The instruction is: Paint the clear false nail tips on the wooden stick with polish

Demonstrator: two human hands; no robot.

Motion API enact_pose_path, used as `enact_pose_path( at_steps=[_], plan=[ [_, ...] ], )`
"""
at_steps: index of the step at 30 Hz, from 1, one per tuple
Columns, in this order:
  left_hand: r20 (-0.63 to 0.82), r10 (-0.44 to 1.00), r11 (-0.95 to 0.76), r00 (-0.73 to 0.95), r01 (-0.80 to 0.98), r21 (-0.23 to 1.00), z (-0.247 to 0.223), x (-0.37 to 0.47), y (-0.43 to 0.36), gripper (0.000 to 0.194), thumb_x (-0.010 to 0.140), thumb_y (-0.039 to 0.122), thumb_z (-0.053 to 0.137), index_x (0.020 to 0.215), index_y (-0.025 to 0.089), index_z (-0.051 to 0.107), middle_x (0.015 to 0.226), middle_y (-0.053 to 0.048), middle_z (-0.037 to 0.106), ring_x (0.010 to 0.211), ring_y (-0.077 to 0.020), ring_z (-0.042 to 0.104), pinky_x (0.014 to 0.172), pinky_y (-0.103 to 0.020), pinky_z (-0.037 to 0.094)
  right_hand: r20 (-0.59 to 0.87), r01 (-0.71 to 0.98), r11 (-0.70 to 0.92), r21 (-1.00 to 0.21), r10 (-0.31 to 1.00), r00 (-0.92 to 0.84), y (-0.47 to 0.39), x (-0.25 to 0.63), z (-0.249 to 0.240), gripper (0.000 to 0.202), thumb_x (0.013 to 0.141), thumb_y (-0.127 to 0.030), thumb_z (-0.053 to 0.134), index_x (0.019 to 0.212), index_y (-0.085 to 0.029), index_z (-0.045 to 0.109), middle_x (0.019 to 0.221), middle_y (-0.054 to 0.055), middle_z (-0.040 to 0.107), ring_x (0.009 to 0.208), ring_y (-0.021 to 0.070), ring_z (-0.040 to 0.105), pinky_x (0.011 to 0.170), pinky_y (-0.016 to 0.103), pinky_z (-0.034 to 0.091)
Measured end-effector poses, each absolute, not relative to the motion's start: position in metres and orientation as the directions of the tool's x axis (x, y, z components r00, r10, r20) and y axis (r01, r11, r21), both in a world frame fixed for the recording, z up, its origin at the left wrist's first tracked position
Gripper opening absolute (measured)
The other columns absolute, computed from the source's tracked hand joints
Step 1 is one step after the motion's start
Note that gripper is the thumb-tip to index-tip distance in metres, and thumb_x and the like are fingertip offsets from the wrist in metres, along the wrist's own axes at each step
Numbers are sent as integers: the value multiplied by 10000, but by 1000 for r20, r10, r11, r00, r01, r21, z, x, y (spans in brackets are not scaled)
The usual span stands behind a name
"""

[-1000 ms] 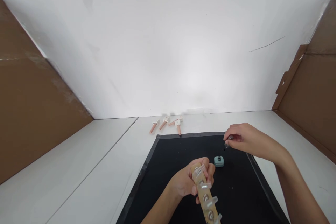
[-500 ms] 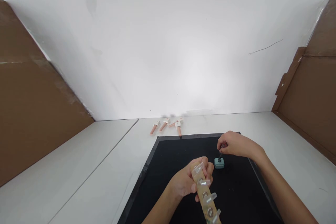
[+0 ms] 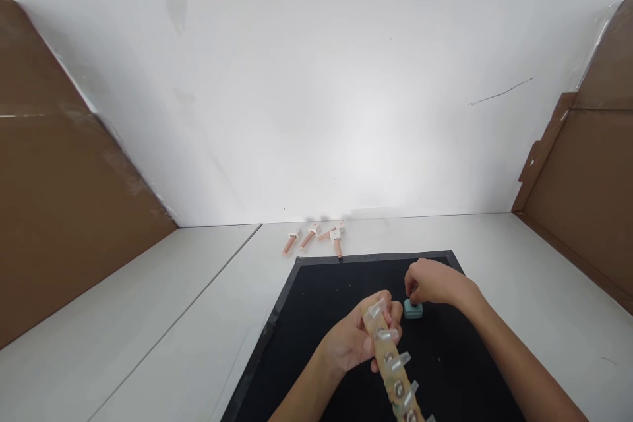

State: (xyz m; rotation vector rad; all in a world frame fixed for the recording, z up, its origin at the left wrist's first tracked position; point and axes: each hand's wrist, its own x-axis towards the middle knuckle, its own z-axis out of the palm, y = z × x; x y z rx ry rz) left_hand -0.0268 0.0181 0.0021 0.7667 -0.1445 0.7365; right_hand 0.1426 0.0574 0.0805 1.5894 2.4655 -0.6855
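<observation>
My left hand (image 3: 353,339) is wrapped round the upper end of a tan bar (image 3: 390,372). The bar slants down toward the lower edge of the picture, with round metal spots and several clear nail tips (image 3: 397,361) along it. To its right, my right hand (image 3: 430,283) is closed in a pinch at the top of a small teal nail polish bottle (image 3: 413,310). The bottle stands upright on the black mat. What the pinch holds is mostly hidden by the fingers; it looks like a dark polish brush at the bottle's neck.
A black mat (image 3: 316,303) with taped edges lies on the white table (image 3: 212,316). Several small white-and-pink bottles (image 3: 311,235) lie behind its far edge. A white wall (image 3: 316,79) rises behind, with brown cardboard panels (image 3: 64,178) at both sides.
My right hand has moved down and slightly left, from above the teal bottle onto its neck; the dark stem seen between them is now hidden. The bar in my left hand has shifted slightly.
</observation>
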Motion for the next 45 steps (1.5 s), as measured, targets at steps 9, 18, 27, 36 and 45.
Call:
enact_pose_path(
  at_steps=[9, 18, 27, 36, 45],
  plan=[
    [290, 736, 429, 612, -753, 499, 0, -25, 21, 219, 691, 278, 695, 874, 215, 593, 812, 26, 553, 613, -43, 546, 484, -124, 409, -257, 873, 361, -328, 856, -450, 54, 157, 92, 220, 712, -119, 534, 776, -161, 740, 710, 61, 685, 593, 163, 579, 473, 227, 347],
    [94, 858, 402, 505, -774, 488, -4, -25, 22, 295, 671, 361, 705, 899, 223, 581, 746, 28, 537, 546, -22, 482, 497, -121, 416, -234, 862, 343, -373, 864, -446, 51, 163, 96, 224, 719, -125, 501, 745, -158, 721, 657, 33, 624, 540, 129, 512, 452, 211, 316],
    [136, 836, 415, 532, -774, 477, -5, -24, 24, 272, 690, 374, 684, 906, 238, 590, 754, 25, 562, 521, -14, 492, 466, -104, 411, -248, 862, 329, -386, 863, -440, 53, 163, 92, 217, 715, -130, 512, 744, -168, 723, 670, 35, 639, 544, 130, 515, 455, 210, 321],
    [159, 817, 427, 555, -767, 479, -13, -27, 27, 277, 684, 318, 701, 911, 209, 587, 788, 16, 581, 608, -23, 552, 458, -62, 402, -236, 860, 322, -395, 870, -434, 56, 166, 89, 206, 698, -118, 515, 703, -160, 717, 632, 35, 617, 506, 126, 489, 442, 218, 316],
    [173, 801, 411, 572, -738, 536, -12, -31, 27, 297, 640, 274, 742, 849, 191, 549, 789, 35, 532, 598, -12, 514, 524, -96, 421, -90, 777, 373, -507, 874, -478, 43, 164, 108, 226, 806, -174, 450, 749, -169, 668, 727, 40, 632, 582, 147, 519, 502, 243, 377]
  ],
)
